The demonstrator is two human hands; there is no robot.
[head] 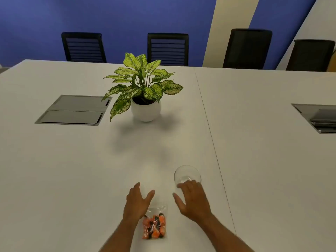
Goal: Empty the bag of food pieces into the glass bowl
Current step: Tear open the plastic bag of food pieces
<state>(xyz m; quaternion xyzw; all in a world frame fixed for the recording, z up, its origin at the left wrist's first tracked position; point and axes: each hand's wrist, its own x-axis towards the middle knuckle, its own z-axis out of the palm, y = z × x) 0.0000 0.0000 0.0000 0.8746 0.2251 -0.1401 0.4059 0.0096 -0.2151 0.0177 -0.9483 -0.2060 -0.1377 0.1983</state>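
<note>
A small clear plastic bag (154,225) filled with orange and dark food pieces lies on the white table near its front edge, between my two forearms. My left hand (136,203) hovers just left of the bag's top, fingers spread, holding nothing. A clear glass bowl (187,174) stands upright and empty to the right, a little beyond the bag. My right hand (193,200) is open, with its fingertips over the bowl's near rim; whether they touch the glass I cannot tell.
A potted plant (144,91) in a round white pot stands mid-table, well beyond the bowl. Grey cable hatches are set into the table at left (72,110) and far right (317,118). Several black chairs line the far edge.
</note>
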